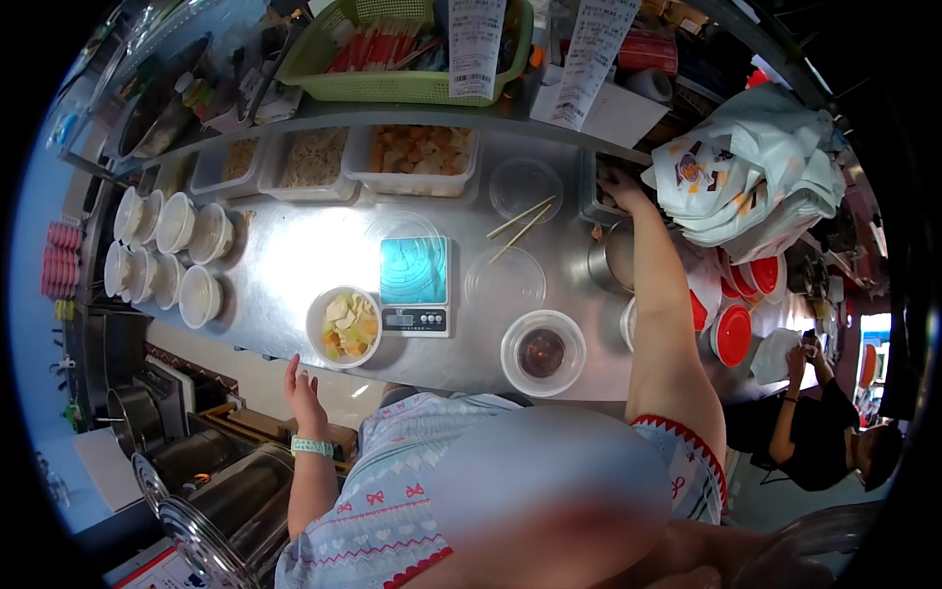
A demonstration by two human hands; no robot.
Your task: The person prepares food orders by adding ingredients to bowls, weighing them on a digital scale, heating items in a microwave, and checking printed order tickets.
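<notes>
My left hand (306,401) hangs in the air by the table's front edge, fingers apart and holding nothing. Just above it sits a white bowl (312,332) of pale and yellow-green food pieces. Beside the bowl is a kitchen scale (416,322) with a blue-green top and a clear lid partly over it. My right hand (620,188) reaches into a dark container (592,203) at the back right; its fingertips are partly hidden, so I cannot tell if they grip anything. A white bowl (576,365) with dark reddish contents stands near the front edge.
Chopsticks (522,230) lie by clear round lids (504,281). White bowls (200,296) line the left. Food tubs (417,185) stand under a shelf with a green basket (392,86). Plastic bags (741,177) hang right, above red lids (731,336). Another person (814,432) stands at right.
</notes>
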